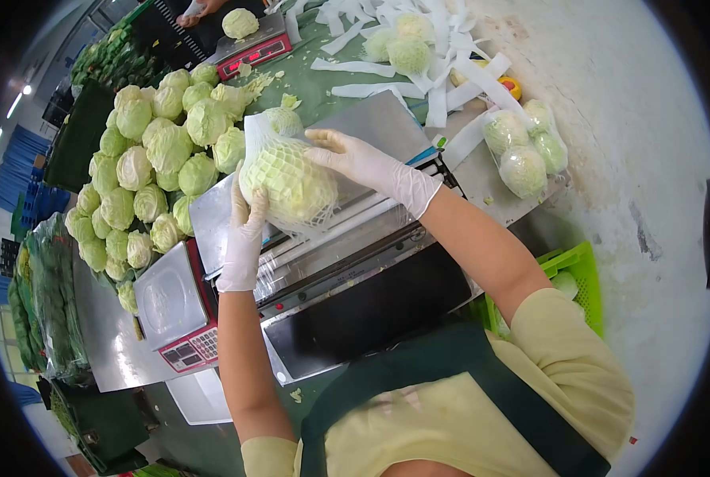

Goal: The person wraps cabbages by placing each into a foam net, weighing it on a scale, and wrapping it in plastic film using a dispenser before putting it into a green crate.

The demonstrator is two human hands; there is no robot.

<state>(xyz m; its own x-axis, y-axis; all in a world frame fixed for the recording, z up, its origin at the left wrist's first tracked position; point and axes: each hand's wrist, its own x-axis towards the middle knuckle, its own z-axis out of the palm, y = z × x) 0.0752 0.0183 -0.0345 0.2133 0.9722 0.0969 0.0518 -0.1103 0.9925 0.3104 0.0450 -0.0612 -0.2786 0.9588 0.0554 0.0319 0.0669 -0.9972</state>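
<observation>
A pale green cabbage (290, 176) in a white foam net sleeve is held up over the metal wrapping machine (323, 238). My gloved left hand (246, 238) grips its near left side, thumb and fingers against the net. On the upper right side, the curled fingers of my gloved right hand (355, 161) press on the net and cabbage. White netting rises above the cabbage at its far left. Just behind it, another netted cabbage (283, 122) is partly hidden.
Loose cabbages (168, 151) are heaped on the left. A red-based scale (168, 298) stands beside the machine. White net sleeves (450, 71) lie at the far right, near wrapped cabbages (526, 151). A green basket (585, 278) sits lower right. Another person's hand (200, 11) shows at the top.
</observation>
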